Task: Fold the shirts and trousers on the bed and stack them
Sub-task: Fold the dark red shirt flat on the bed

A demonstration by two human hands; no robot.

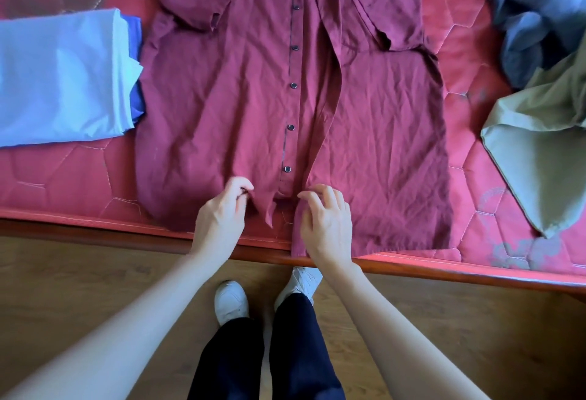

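Note:
A maroon button-up shirt [380,120] lies spread face up across the middle of the red quilted bed [63,184], its hem at the near edge and both sleeves folded inward near the top. My left hand [222,212] pinches the hem of the left front panel just beside the button placket. My right hand [326,219] rests with curled fingertips on the hem of the right front panel. A gap shows between the two panels at the hem.
A folded stack with a light blue garment [60,76] over a darker blue one [134,51] sits at the left. Unfolded grey clothing [536,12] and an olive garment [539,146] lie heaped at the right. The bed's wooden edge [444,269] runs along the near side.

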